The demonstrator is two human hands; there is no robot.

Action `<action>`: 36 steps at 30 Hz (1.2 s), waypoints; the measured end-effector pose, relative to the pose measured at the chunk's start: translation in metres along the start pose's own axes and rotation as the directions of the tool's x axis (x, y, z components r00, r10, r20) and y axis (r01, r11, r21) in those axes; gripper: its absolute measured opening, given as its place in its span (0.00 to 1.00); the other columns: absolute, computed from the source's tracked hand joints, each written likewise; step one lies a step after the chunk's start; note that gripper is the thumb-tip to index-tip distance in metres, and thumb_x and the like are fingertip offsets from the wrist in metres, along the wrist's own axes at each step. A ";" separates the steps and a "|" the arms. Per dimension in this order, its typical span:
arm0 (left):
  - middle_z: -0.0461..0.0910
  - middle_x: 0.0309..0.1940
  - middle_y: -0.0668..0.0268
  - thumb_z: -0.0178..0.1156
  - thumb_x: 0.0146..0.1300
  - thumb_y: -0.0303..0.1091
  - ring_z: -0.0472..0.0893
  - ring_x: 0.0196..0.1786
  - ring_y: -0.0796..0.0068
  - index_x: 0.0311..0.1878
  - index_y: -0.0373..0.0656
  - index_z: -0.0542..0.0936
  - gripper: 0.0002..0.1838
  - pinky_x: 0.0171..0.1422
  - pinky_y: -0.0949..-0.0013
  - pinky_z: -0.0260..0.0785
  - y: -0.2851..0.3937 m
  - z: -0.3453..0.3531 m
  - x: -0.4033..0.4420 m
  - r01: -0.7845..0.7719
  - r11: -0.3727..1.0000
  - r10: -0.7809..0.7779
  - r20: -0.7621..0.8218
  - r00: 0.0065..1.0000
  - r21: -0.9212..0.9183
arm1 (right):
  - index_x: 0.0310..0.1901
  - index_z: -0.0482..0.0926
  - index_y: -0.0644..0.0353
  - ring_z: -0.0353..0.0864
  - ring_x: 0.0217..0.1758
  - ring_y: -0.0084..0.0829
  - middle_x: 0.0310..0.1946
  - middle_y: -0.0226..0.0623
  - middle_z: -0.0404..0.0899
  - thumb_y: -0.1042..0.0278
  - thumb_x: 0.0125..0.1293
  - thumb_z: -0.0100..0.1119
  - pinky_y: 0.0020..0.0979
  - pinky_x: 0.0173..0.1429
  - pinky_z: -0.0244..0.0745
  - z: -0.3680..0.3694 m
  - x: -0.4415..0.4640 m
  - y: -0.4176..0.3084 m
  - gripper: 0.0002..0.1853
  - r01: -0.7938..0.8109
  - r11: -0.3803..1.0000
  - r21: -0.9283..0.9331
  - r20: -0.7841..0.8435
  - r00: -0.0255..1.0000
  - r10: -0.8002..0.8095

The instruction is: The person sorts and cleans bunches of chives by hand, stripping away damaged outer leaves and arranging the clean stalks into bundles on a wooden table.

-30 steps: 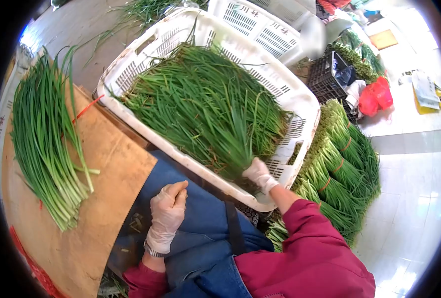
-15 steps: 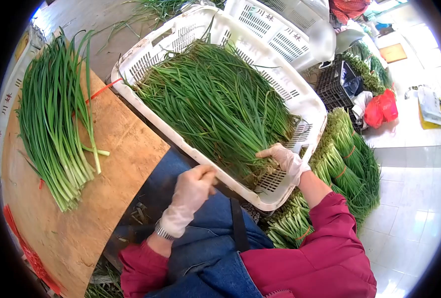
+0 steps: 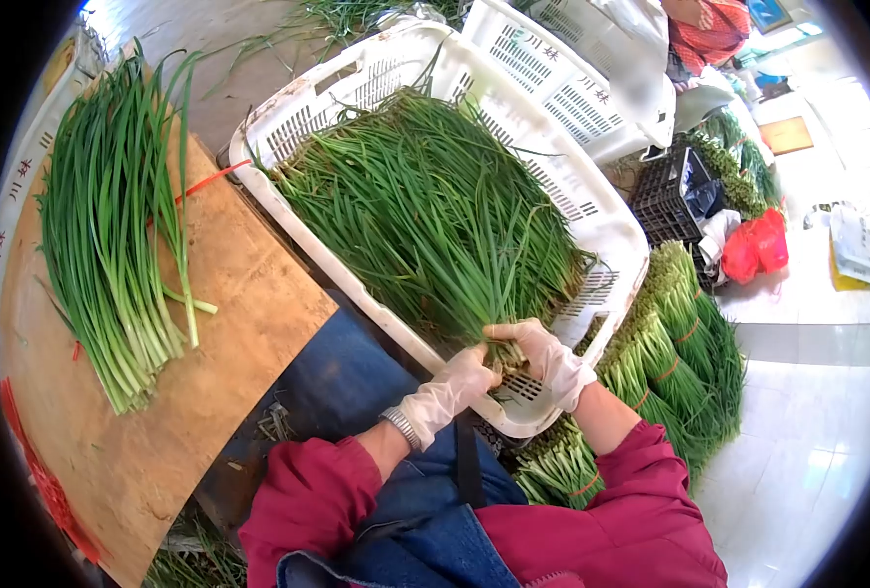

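Observation:
A large heap of long green stalks (image 3: 406,196) fills much of a white slatted basket (image 3: 386,318). At the basket's near right corner, my gloved right hand (image 3: 543,358) is closed round the root ends of a bunch of these stalks. My gloved left hand (image 3: 462,380), with a watch on its wrist, pinches the same root ends from the left, touching the right hand. The bunch's leaves spread back over the heap. On the wooden board (image 3: 249,333) at the left lies a loose bundle of cleaned green stalks (image 3: 117,235), pale ends toward me.
Tied green bundles (image 3: 680,343) are stacked right of the basket. Behind stand another white crate (image 3: 553,73) and a black crate (image 3: 665,196), with a red bag (image 3: 754,247) beside it. Red ties (image 3: 48,480) hang along the board's left edge.
My left hand has moved right and up from over my lap to the basket corner and closed on the root ends. My right hand has shifted slightly left and down, gathering the bunch.

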State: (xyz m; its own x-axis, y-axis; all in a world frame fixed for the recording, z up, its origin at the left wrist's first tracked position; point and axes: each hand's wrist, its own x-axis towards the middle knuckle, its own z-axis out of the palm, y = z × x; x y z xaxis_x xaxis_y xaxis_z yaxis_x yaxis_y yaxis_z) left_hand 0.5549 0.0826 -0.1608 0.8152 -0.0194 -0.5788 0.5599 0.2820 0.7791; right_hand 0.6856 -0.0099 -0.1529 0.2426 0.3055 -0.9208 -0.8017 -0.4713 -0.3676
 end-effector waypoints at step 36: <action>0.79 0.45 0.55 0.53 0.58 0.27 0.80 0.46 0.67 0.53 0.31 0.74 0.19 0.52 0.69 0.71 -0.027 -0.043 -0.477 -0.636 0.772 0.412 -0.759 0.504 -0.003 | 0.44 0.75 0.63 0.81 0.34 0.30 0.35 0.41 0.80 0.69 0.58 0.57 0.26 0.33 0.78 0.348 -0.348 0.026 0.13 0.660 0.725 0.195 0.957 0.034 -0.288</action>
State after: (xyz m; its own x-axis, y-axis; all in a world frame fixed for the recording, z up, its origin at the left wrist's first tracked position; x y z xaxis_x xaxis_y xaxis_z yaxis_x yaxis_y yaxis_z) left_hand 0.1446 0.1253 0.0836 0.5287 0.8349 -0.1533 -0.0864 0.2326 0.9687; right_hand 0.3901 0.1591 0.2033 -0.2837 0.9379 0.1995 -0.5276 0.0211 -0.8492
